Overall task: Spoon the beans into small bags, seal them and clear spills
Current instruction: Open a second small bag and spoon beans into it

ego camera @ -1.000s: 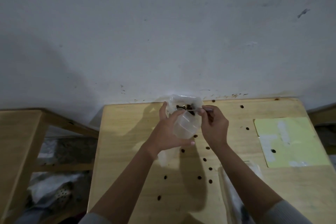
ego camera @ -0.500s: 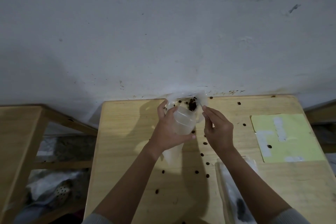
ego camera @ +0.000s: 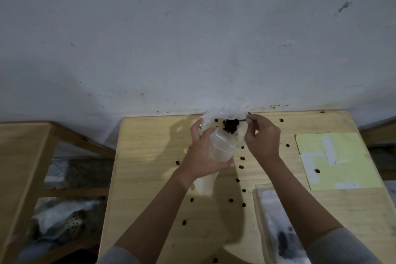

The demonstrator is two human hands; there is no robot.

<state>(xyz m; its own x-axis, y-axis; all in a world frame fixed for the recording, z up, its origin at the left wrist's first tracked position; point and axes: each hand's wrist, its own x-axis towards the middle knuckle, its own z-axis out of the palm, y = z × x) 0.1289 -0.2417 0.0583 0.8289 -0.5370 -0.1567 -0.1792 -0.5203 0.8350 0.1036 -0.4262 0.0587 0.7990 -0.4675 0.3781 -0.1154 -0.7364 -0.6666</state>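
Seen from the head camera, the left hand (ego camera: 203, 154) grips a clear cup (ego camera: 221, 146) together with a small bag (ego camera: 222, 126), whose mouth is held open near the far edge of the tabletop (ego camera: 150, 156). The right hand (ego camera: 262, 137) pinches the thin handle of a spoon (ego camera: 243, 120), its bowl now sitting in the bag's mouth with a dark heap of beans (ego camera: 231, 125). Half a second ago that hand was drawn back with straight fingers; it has since returned with a load, so filling continues and sealing looks some way off. Many loose beans (ego camera: 242, 167) lie scattered across the tabletop, so clearing spills remains to be done. A yellow sheet (ego camera: 342, 161) lies to the right, and another plastic bag (ego camera: 276, 221) lies near the right forearm.
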